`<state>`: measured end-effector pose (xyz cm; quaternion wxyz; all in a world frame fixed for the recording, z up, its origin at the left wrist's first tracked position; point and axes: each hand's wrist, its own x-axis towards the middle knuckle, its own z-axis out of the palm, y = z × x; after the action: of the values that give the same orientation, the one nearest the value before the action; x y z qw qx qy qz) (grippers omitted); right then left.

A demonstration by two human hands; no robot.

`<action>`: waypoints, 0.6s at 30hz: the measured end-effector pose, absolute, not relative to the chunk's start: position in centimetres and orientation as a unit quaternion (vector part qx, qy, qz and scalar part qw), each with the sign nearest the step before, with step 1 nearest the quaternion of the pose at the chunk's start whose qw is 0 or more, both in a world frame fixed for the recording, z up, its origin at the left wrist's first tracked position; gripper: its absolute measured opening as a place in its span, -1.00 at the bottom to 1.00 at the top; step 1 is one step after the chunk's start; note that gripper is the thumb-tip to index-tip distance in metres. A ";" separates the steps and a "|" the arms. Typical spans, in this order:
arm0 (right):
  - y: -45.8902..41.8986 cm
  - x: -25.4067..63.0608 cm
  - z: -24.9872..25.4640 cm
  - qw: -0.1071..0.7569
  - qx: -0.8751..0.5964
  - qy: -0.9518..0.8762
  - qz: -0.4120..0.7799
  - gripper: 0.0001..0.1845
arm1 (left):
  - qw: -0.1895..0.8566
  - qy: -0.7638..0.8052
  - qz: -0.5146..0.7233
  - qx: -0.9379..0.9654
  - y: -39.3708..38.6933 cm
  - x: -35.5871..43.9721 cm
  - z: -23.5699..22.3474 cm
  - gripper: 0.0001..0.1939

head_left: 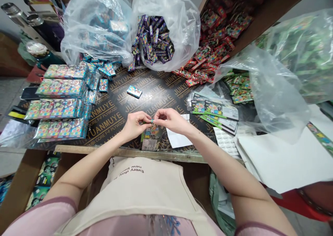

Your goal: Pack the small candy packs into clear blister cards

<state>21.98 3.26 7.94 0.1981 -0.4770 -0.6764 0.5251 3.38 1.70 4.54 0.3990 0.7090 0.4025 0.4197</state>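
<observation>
Pinching small shiny packet [151, 121] between left hand [134, 123], right hand [170, 120].

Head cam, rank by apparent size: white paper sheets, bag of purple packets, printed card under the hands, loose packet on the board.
White paper sheets and bag of purple packets: too alike to rank.
Printed card, though nearer the camera.
Loose packet.

Glossy printed card [151, 140], glossy black plywood tabletop [156, 86], crinkled clear plastic bags [88, 31], matt cream cloth apron [145, 184]
</observation>
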 end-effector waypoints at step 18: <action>1.9 20.1 5.6 0.369 -0.540 -0.302 0.693 -0.61 | 0.419 0.475 0.451 0.629 -0.1 5.3 2.9 -0.73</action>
<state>20.14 1.88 5.58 0.3692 -0.5405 -0.3020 0.6931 5.25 -0.12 2.86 0.4193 0.6285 0.4751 0.4511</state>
